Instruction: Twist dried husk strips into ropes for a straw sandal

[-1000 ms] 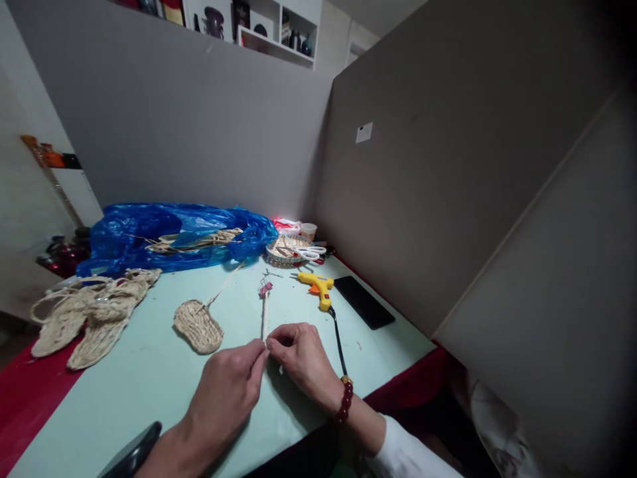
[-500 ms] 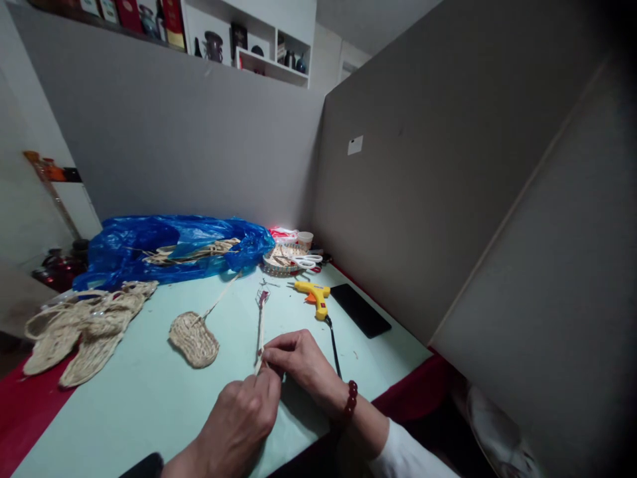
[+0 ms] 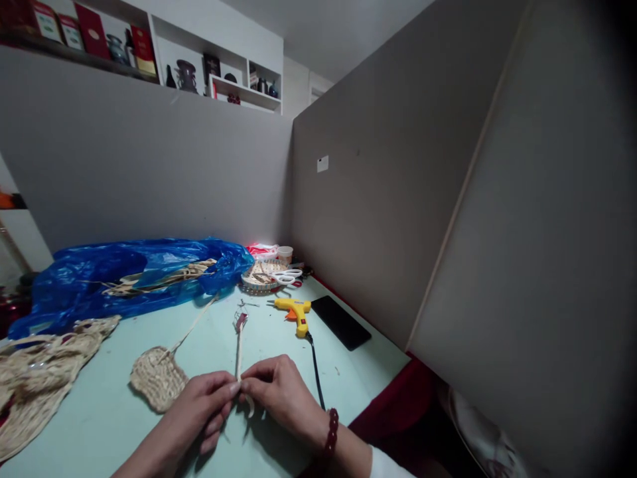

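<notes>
A thin stem wrapped in pale straw strip (image 3: 239,352) points away from me over the pale green table. At its far end is a dark red piece with thin wire loops (image 3: 241,321). My left hand (image 3: 202,405) pinches the near end of the stem between thumb and fingertips. Touching it from the other side, my right hand (image 3: 283,392) has its thumb and forefinger closed on the same spot. Below the fingertips a loose pale strip end (image 3: 250,406) curls. The exact pinch point is hidden by the fingers.
Nearby lie a yellow glue gun (image 3: 297,313) with its black cord and a black flat tablet-like slab (image 3: 342,322). To the left are a woven straw sole (image 3: 158,378) and straw sandals (image 3: 44,372). A blue plastic bag (image 3: 79,272) and white-handled scissors (image 3: 287,276) sit farther back.
My view has turned right and up. My left hand has gone from a curled fist to a fingertip pinch, beside the right hand's pinch on the stem. A curled strip end now shows below.
</notes>
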`<state>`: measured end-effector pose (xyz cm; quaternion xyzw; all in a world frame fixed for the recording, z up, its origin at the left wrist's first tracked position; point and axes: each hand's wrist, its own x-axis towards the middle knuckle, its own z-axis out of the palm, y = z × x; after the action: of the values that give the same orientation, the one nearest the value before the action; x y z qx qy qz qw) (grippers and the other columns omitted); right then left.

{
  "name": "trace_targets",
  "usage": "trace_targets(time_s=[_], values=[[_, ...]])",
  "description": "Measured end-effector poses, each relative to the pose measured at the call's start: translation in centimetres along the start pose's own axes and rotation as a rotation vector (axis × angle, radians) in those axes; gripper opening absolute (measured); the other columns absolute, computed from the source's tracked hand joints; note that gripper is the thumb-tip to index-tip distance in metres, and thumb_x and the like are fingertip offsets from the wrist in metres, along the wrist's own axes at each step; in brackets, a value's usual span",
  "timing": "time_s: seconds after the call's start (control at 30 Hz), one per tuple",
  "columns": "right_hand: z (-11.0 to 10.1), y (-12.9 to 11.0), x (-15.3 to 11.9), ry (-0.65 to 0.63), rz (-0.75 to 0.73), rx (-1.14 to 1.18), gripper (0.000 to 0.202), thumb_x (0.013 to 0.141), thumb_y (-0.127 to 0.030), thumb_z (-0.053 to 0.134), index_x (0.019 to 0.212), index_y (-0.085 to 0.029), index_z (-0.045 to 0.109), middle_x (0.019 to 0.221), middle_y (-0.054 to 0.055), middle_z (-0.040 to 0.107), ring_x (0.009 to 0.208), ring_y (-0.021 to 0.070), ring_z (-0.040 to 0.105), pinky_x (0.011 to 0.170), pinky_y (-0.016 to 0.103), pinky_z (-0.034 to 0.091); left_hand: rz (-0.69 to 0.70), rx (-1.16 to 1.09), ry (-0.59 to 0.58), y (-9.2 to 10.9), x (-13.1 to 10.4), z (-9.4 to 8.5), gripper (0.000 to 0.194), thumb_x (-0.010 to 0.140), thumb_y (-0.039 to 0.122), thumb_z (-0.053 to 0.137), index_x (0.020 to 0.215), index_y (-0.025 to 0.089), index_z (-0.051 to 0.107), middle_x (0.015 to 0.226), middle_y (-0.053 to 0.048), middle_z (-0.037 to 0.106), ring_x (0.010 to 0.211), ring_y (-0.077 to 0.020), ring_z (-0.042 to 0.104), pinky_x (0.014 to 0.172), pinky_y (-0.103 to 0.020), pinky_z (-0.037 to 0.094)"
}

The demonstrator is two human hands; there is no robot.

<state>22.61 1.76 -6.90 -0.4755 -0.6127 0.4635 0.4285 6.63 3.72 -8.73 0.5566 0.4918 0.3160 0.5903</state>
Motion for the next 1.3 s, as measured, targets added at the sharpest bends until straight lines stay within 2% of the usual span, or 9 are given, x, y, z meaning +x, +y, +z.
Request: trace_targets(time_s=[0.27, 0.4, 0.5, 0.6, 0.87, 0.97, 1.1, 1.17, 1.3], values=[[0.3, -1.6, -1.3, 0.073, -0.056, -0.256, 0.023, 0.078, -0.014, 0.055, 0.079, -0.011, 0.077, 0.066, 0.005, 0.069, 0.062, 0.0129, 0.055, 0.057, 0.021, 0.038, 0.065, 0.224, 0.088, -0.5, -0.1, 0.1, 0.042, 0.074, 0.062, 0.051, 0.059, 0.023, 0.042, 0.041, 0.011, 0.035, 0.022, -0.0058, 0.028, 0.029, -0.019, 0.011], [0.6, -1.5, -1.4, 0.091, -0.077, -0.347, 0.023, 0.082, -0.017, 0.054, 0.075, -0.012, 0.075, 0.063, 0.004, 0.068, 0.06, 0.0125, 0.053, 0.056, 0.021, 0.035, 0.142, 0.401, 0.109, 0.7, 0.0, -0.3, 0.037, 0.075, 0.055, 0.047, 0.057, 0.024, 0.041, 0.046, 0.009, 0.032, 0.038, -0.0105, 0.035, 0.039, -0.023, 0.023], [0.9, -1.0, -1.6, 0.102, -0.106, -0.409, 0.023, 0.083, -0.018, 0.054, 0.072, -0.015, 0.073, 0.061, 0.003, 0.065, 0.056, 0.0117, 0.048, 0.055, 0.023, 0.033, 0.197, 0.539, 0.097, 1.7, -0.2, -0.4, 0.033, 0.075, 0.049, 0.047, 0.055, 0.023, 0.045, 0.053, 0.005, 0.042, 0.056, -0.0159, 0.043, 0.053, -0.027, 0.031], [0.8, -0.7, -1.9, 0.124, -0.119, -0.475, 0.02, 0.083, -0.017, 0.056, 0.073, -0.017, 0.073, 0.062, 0.002, 0.066, 0.055, 0.012, 0.048, 0.056, 0.024, 0.032, 0.226, 0.644, 0.098, 2.3, -0.9, 0.0, 0.03, 0.077, 0.045, 0.042, 0.058, 0.023, 0.047, 0.059, 0.0, 0.051, 0.064, -0.0202, 0.047, 0.063, -0.032, 0.031], [0.4, -0.9, -2.3, 0.207, -0.181, -0.599, 0.014, 0.085, -0.015, 0.061, 0.076, -0.019, 0.072, 0.077, 0.003, 0.063, 0.076, 0.0164, 0.055, 0.068, 0.026, 0.035, 0.202, 0.595, 0.113, 2.8, -1.4, 0.5, 0.031, 0.074, 0.046, 0.044, 0.053, 0.024, 0.041, 0.055, 0.003, 0.042, 0.061, -0.0184, 0.041, 0.059, -0.031, 0.026], [0.9, -0.2, -2.4, 0.283, -0.349, -0.72, 0.013, 0.085, -0.013, 0.062, 0.073, -0.018, 0.066, 0.074, 0.002, 0.06, 0.073, 0.016, 0.052, 0.067, 0.027, 0.034, 0.172, 0.475, 0.081, 2.4, -1.1, 0.2, 0.033, 0.073, 0.049, 0.047, 0.054, 0.022, 0.045, 0.053, 0.005, 0.039, 0.057, -0.0154, 0.038, 0.055, -0.028, 0.027], [1.8, 0.9, -2.7, 0.365, -0.755, -1.005, 0.018, 0.088, -0.009, 0.053, 0.072, -0.015, 0.06, 0.071, 0.004, 0.055, 0.067, 0.0172, 0.044, 0.065, 0.031, 0.03, 0.062, 0.281, 0.028, 1.8, -1.4, 0.2, 0.033, 0.073, 0.052, 0.049, 0.059, 0.023, 0.041, 0.047, 0.011, 0.027, 0.043, -0.0088, 0.024, 0.043, -0.023, 0.018], [2.0, 1.1, -2.8, 0.321, -0.893, -1.075, 0.022, 0.088, -0.004, 0.048, 0.073, -0.013, 0.06, 0.071, 0.005, 0.055, 0.067, 0.0178, 0.043, 0.064, 0.033, 0.029, 0.01, 0.19, -0.001, 1.7, -1.6, 0.2, 0.033, 0.073, 0.054, 0.05, 0.062, 0.024, 0.039, 0.048, 0.013, 0.026, 0.04, -0.0065, 0.018, 0.039, -0.022, 0.015], [1.9, 1.0, -2.9, 0.199, -1.039, -1.136, 0.025, 0.087, 0.0, 0.045, 0.072, -0.011, 0.061, 0.073, 0.007, 0.056, 0.066, 0.0184, 0.042, 0.061, 0.034, 0.028, -0.034, 0.072, -0.02, 1.7, -1.9, 0.3, 0.035, 0.07, 0.056, 0.053, 0.066, 0.023, 0.042, 0.046, 0.014, 0.028, 0.037, -0.0042, 0.014, 0.035, -0.019, 0.015]])
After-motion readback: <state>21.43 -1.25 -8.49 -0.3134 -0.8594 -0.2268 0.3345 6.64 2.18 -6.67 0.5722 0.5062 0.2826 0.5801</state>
